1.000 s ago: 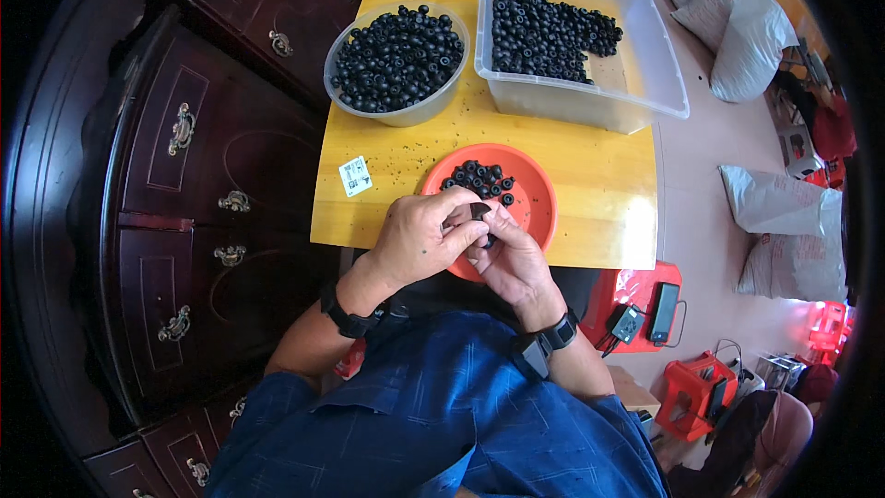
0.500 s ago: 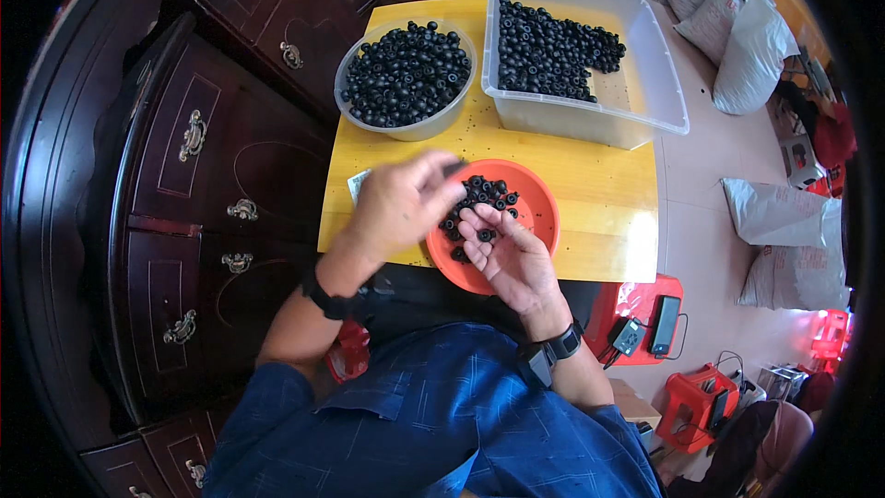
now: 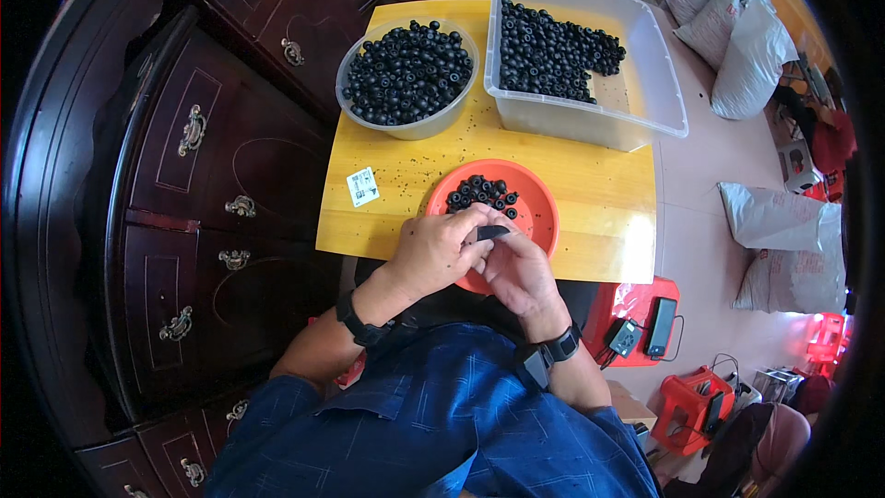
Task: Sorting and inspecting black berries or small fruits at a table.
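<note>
My left hand (image 3: 435, 247) and my right hand (image 3: 523, 275) meet over the near rim of an orange-red plastic bowl (image 3: 544, 231). Pinched in my left fingers is a small flat black piece (image 3: 492, 232), perhaps a blade or scraper; its exact kind is unclear. My right fingers are curled beneath it, closed around a small round black part that the left fingers now hide. Several small black round parts (image 3: 481, 190) with holes lie in the bowl just beyond my fingertips.
A round translucent tub (image 3: 406, 132) and a larger rectangular clear bin (image 3: 572, 124), both with many black parts, stand on the yellow table (image 3: 599, 180). A white label (image 3: 362, 186) lies at left. Dark cabinets (image 3: 175, 184) flank the left; a red stool (image 3: 613, 300) stands right.
My left hand has come down and right from above the bowl's left side to meet the right hand, bringing the flat black piece. The right hand has barely moved.
</note>
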### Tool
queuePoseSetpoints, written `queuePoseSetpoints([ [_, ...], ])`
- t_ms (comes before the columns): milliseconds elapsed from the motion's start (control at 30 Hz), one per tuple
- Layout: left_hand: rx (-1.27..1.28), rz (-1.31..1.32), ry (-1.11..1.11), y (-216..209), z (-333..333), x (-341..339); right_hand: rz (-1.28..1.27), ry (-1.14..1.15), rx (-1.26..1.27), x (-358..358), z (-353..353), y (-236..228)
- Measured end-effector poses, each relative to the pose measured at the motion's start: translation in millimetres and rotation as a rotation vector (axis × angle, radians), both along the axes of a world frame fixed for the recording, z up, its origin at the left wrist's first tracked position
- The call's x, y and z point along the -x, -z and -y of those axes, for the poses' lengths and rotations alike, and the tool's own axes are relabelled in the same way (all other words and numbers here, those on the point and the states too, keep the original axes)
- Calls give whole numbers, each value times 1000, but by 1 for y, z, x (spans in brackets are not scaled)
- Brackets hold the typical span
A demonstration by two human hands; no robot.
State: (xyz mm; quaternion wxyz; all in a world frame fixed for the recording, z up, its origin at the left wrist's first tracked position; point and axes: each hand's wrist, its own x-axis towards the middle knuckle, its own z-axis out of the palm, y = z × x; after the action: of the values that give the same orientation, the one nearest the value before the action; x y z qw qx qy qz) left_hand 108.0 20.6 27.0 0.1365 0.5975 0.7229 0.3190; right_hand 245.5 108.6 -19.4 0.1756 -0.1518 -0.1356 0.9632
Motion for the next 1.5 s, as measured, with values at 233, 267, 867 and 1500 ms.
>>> queuePoseSetpoints([
  [233,-60,89,39,-12,2,3,52,-71,-117,-3,-3,4],
  [267,-60,90,40,-11,2,3,53,-70,-117,-2,-3,3],
  [867,-20,500,-4,-19,9,19,-88,-82,106,-8,-1,0],
  [1500,-15,-88,11,-20,7,3,-122,-51,83,-7,1,3],
])
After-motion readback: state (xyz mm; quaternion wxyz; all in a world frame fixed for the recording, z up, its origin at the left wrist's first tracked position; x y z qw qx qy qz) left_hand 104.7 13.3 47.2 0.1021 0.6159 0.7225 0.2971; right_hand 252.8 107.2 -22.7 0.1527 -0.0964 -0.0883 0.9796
